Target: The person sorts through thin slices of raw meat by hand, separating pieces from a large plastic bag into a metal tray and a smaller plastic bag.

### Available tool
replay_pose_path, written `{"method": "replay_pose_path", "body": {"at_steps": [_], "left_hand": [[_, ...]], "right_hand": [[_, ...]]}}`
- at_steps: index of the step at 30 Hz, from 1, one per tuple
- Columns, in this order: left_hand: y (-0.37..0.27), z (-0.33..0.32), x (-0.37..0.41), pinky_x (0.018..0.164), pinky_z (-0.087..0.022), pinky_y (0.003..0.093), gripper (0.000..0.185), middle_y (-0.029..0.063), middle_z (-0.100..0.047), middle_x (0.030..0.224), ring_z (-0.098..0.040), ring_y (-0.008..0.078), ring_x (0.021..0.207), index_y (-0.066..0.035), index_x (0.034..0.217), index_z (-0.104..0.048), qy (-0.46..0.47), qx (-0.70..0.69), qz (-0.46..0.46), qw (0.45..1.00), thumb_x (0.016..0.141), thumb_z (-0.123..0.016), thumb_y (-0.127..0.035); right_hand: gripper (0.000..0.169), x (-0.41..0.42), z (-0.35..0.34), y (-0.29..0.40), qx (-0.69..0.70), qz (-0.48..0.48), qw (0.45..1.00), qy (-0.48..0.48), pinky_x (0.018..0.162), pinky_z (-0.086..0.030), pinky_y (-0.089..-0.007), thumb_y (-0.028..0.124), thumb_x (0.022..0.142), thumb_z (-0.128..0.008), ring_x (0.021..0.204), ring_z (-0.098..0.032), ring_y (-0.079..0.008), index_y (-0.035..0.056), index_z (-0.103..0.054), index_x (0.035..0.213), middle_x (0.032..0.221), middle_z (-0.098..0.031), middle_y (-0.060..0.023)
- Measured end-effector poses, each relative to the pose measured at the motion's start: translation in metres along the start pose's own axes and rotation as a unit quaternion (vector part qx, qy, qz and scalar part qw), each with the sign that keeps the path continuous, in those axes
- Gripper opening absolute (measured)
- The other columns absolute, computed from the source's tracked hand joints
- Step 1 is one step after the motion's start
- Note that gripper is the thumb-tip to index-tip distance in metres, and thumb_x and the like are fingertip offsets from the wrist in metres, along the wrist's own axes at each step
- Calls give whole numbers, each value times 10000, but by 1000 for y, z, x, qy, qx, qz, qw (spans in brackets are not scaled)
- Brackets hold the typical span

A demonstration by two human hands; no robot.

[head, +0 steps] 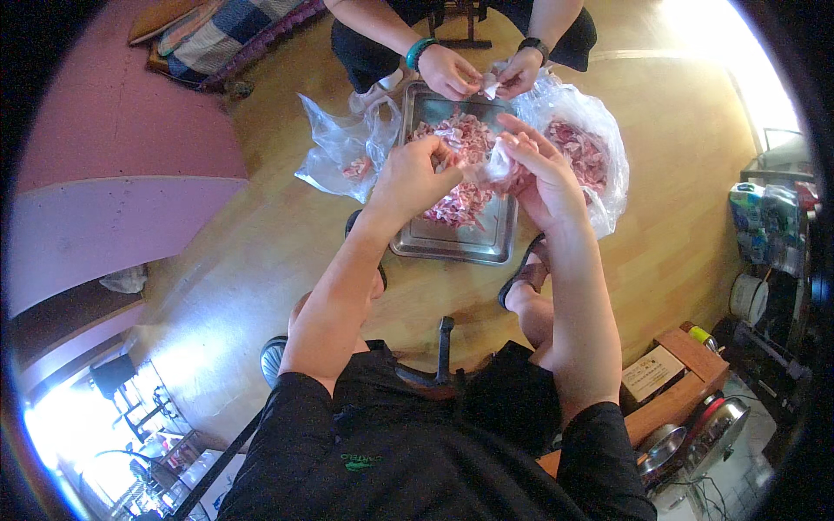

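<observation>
Over a metal tray on the floor, my right hand holds a pink and white clump of raw meat. My left hand is beside it, thumb and fingers pinched on a small piece of meat, partly hidden by the hand. A heap of small raw meat pieces lies in the tray below both hands. Right of the tray stands an open clear plastic bag with more raw meat in it. A flatter clear plastic bag with a little meat lies at the left.
Across the tray, another person's two hands hold a pale piece of meat. My sandalled feet are on either side of the tray's near end. A wooden box and metal pots stand at the lower right, a shelf rack at the far right.
</observation>
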State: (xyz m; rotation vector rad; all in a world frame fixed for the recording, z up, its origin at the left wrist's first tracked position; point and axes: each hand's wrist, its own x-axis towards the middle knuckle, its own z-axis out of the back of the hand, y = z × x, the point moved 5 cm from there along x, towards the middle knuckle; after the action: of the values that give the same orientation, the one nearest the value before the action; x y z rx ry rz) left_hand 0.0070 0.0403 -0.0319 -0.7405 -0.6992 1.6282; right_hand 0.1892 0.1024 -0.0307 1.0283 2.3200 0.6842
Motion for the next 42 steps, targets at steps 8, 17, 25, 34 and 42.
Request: {"method": "replay_pose_path", "body": {"at_steps": [8,17,25,34,42], "left_hand": [[10,-10,-2,663,-538,369,290,159,-710,768,-705,248,698,-25,993,-719,17,79,-11,997,857,-691,-280],[-47,-4,-6,697,-501,257,207,12,-678,760,-616,79,745,-18,940,-687,-60,-153,-114,980,859,-756,-195],[-14,9,1,639,-487,283,322,36,-624,686,-582,88,682,-12,791,-616,-37,-107,49,992,770,-824,-257],[17,-4,2,671,-521,351,275,78,-710,811,-682,177,748,-37,938,-649,-8,96,11,995,784,-772,-229],[-48,-3,-5,647,-498,276,170,56,-691,856,-609,121,704,-17,948,-699,-75,-87,-153,982,852,-737,-153]], "right_hand": [[485,2,4,5,51,9,998,-24,595,-540,-291,23,917,-593,727,-656,-188,-10,-468,1384,1050,-668,-100],[514,0,6,-6,-66,35,997,-34,606,-518,-239,-111,841,-621,791,-660,-147,-20,-509,1334,1059,-686,-108],[464,2,1,-7,-44,35,997,-54,549,-499,-223,-82,864,-643,730,-647,-133,-15,-524,1307,1057,-693,-126],[379,2,1,6,33,32,998,-32,592,-534,-311,78,957,-548,780,-661,-198,-20,-499,1320,1166,-664,-190],[331,8,6,-13,83,-4,996,39,812,-555,-357,58,974,-475,983,-654,-253,-51,-523,1283,1219,-627,-208]]}}
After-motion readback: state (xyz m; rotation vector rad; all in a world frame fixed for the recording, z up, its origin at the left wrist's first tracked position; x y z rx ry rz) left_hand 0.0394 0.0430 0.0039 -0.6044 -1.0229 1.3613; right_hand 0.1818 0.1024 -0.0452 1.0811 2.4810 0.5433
